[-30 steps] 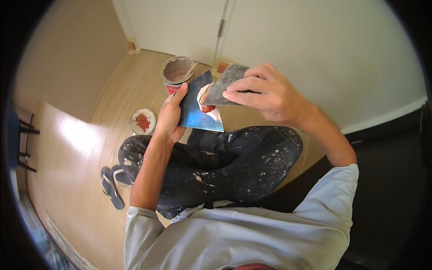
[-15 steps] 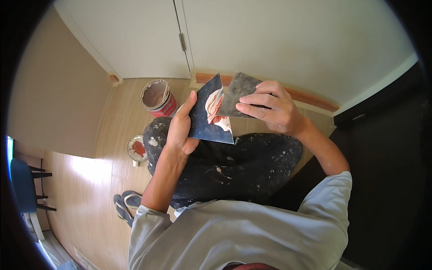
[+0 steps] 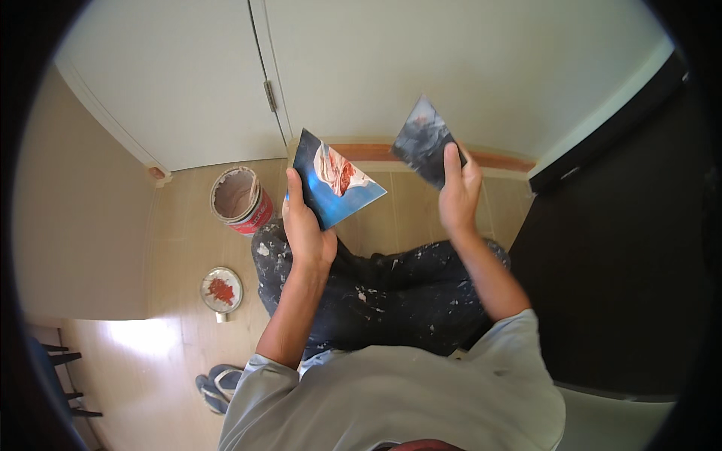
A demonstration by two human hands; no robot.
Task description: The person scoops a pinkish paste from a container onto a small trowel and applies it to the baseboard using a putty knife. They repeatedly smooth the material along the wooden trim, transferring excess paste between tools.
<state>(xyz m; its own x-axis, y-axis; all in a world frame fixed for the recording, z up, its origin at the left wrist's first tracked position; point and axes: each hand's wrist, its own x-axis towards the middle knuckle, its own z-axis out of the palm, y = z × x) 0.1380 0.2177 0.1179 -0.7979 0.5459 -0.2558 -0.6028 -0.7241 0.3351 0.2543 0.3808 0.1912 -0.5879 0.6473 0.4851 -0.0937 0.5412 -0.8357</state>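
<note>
My left hand (image 3: 304, 225) is closed round the lower left edge of a dark blue flat plate (image 3: 346, 207), thumb on its face. White and reddish filler (image 3: 336, 171) lies in a partly mixed smear on the plate's upper side. Off to the right, my right hand (image 3: 460, 192) grips a thin grey scraper blade (image 3: 425, 139), thumb across its near corner. The blade is tilted, smeared pale toward its far tip, and held apart from the plate. Beyond both hands, a reddish-brown strip (image 3: 361, 150) runs along the foot of the white wall panel.
A red-labelled bucket (image 3: 244, 203) coated with filler stands on the wood floor at left. Nearer lies a round lid-like dish (image 3: 221, 290) with red powder. Flip-flops (image 3: 218, 387) lie lower left. A white door (image 3: 173, 83) is ahead; a dark panel (image 3: 602, 240) fills the right.
The scraper has left the plate and moved right, turning so its other face shows, with my thumb now on it. The plate has swung round slightly, and the view has shifted.
</note>
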